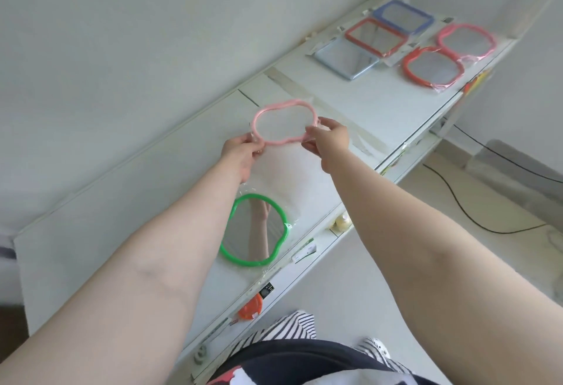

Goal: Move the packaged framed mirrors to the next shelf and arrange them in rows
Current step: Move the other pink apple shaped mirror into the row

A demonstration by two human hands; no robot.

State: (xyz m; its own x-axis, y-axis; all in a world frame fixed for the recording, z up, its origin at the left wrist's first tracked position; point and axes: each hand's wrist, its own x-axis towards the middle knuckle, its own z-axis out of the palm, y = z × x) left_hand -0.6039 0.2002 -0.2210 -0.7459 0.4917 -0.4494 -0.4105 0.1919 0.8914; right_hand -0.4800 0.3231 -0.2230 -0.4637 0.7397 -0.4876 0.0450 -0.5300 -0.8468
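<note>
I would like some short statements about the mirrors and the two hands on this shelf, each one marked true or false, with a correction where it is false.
1. Both hands hold the pink mirror, the left hand at one side and the right hand at the other. True.
2. The green mirror is in the right hand. False: it lies flat on the shelf, under the left forearm.
3. Five packaged mirrors lie at the far end of the shelf. True.
4. The far group holds only round frames. False: the blue mirror and two others are rectangular.
5. The green mirror's frame is rectangular. False: it is rounded and wavy.
</note>
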